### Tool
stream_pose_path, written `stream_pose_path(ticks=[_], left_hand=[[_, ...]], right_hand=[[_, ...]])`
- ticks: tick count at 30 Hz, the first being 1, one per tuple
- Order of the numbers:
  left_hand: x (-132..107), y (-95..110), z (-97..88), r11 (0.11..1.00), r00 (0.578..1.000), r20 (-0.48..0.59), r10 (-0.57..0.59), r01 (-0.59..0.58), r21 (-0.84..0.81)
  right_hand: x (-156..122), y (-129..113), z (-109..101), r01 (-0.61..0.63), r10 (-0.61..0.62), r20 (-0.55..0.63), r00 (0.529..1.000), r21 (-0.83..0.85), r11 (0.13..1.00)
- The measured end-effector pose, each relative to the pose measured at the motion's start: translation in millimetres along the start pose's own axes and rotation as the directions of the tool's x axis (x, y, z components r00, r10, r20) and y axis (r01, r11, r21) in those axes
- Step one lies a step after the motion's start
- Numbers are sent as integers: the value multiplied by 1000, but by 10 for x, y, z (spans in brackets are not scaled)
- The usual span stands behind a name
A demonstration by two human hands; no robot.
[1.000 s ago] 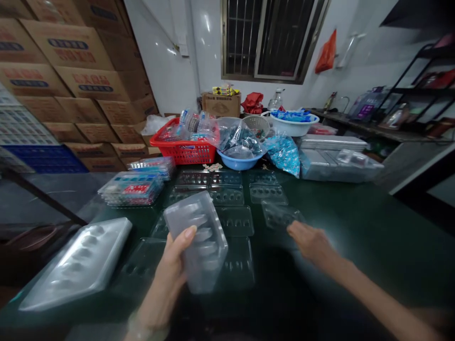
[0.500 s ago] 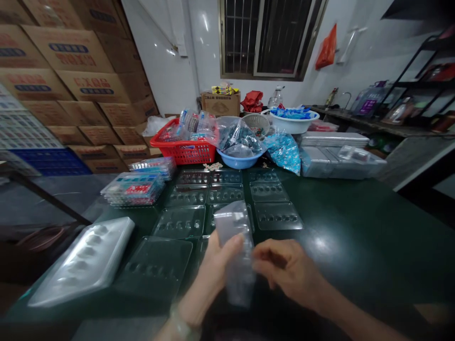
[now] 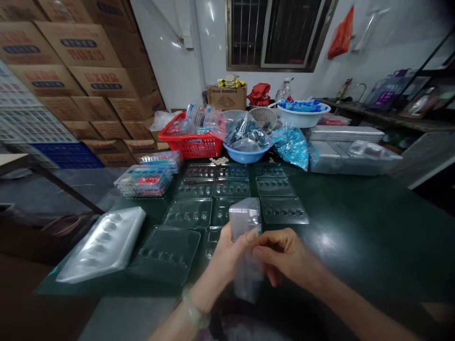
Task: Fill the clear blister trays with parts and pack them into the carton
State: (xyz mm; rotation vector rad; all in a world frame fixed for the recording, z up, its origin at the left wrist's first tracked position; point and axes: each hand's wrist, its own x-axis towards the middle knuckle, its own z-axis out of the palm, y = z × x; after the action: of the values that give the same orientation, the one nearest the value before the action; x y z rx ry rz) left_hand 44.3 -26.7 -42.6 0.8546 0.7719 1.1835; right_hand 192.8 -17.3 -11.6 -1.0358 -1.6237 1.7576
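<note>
My left hand point(image 3: 229, 258) grips a stack of clear plastic blister trays point(image 3: 244, 220), held on edge above the near side of the table. My right hand point(image 3: 286, 253) is closed in a pinch at the right edge of this stack; its fingertips touch the trays there. Single clear trays with a row of moulded pockets lie in columns beyond my hands, among them one at the right point(image 3: 284, 210) and one at the left point(image 3: 188, 213). A larger-looking clear tray point(image 3: 167, 253) lies left of my left wrist.
A thick stack of trays point(image 3: 101, 244) sits at the table's left edge, with filled packs point(image 3: 144, 180) behind it. A red basket point(image 3: 194, 146), a blue basin point(image 3: 247, 154), a blue bag point(image 3: 290, 147) and plastic boxes point(image 3: 330, 156) line the back of the green table point(image 3: 355, 227).
The view has shifted, so the scene sits further right. My right fingers have closed in against the stack's edge, near my left thumb. The left hand keeps its hold.
</note>
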Motion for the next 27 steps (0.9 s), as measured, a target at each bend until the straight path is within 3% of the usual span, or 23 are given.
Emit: stream_pose_path(ticks=[17,22,27], left_hand=[[8,14,6,999,996,-78,-48,46,-20],[5,-1,10,998,995,-81,-55,55,-9],[12,40,95,995,996,-90,14,-4,103]], right_hand=[[98,66,-10,-23,25,-17,1000,96,995],[94,49,19,-21,21,-14,1000,53,998],[43,-38,56,55,-65,-133,989,-79,995]])
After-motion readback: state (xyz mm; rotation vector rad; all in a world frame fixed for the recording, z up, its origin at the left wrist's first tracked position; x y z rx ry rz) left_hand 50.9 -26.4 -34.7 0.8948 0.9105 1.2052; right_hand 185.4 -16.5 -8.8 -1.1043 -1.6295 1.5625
